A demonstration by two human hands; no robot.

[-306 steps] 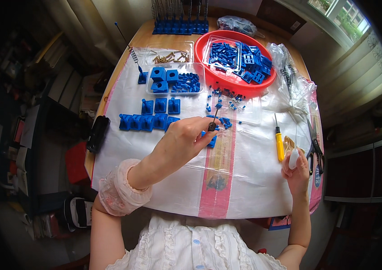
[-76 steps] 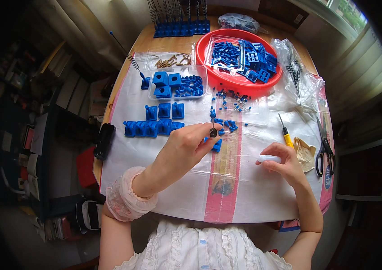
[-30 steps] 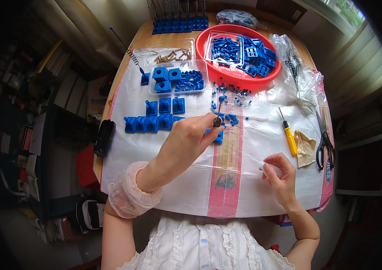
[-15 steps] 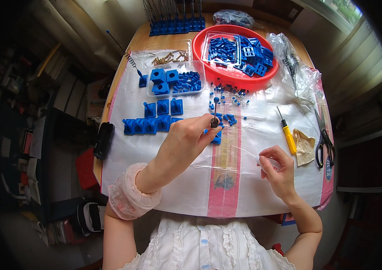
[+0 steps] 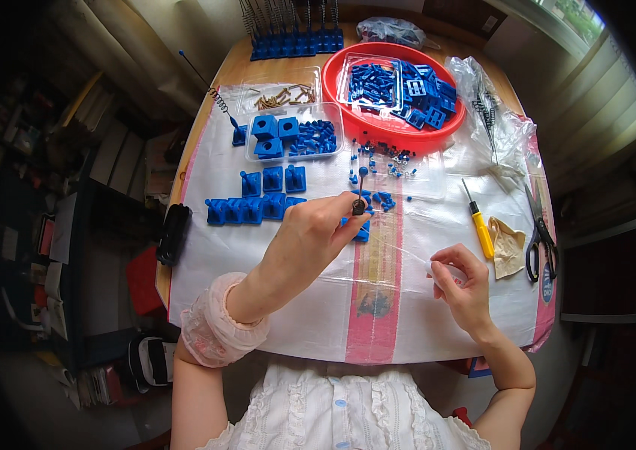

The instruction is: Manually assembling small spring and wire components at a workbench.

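My left hand (image 5: 318, 225) reaches over the middle of the table, its fingertips pinched round a dark coil spring (image 5: 360, 206). A thin rod with a blue tip (image 5: 363, 172) stands out from that spring, pointing away from me. Below these fingers lies a blue plastic base (image 5: 361, 231), partly hidden by the hand. To the right, my right hand (image 5: 462, 281) is held above the sheet, its fingers curled round a small whitish object (image 5: 438, 271) that they mostly cover. Loose small blue parts (image 5: 384, 201) lie just beyond my left hand.
Rows of blue bases (image 5: 253, 210) lie left of centre. Behind them stands a clear box (image 5: 342, 135) of blue parts. A red basin (image 5: 325, 75) sits farther back. On the right are a yellow screwdriver (image 5: 482, 232), a beige cloth (image 5: 507, 247) and black scissors (image 5: 542, 240).
Both hands keep nearly the same place and grip. The rod, spring and surroundings appear shifted very slightly in the picture.
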